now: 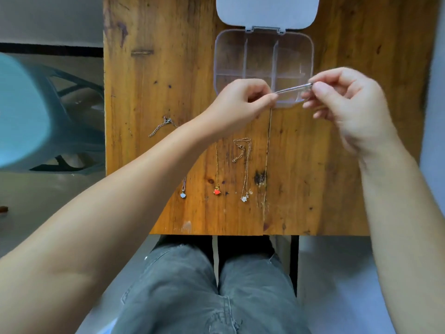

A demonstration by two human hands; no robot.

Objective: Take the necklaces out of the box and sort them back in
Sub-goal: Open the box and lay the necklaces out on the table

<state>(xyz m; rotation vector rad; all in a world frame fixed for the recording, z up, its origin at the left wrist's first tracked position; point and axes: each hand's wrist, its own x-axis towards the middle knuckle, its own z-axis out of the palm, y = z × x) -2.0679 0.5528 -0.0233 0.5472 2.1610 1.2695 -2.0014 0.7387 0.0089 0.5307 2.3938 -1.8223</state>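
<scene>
1. My left hand (243, 102) and right hand (342, 97) each pinch one end of a thin chain (293, 88), stretched taut just above the near edge of the clear box (263, 44).
2. The box, lid open, sits toward the table's (313, 165) far edge; its compartments look empty.
3. Three pendant necklaces (244, 169) lie nearer me, toward the near edge.
4. I judge this the last one coming out; next, lay it beside the others.
</scene>
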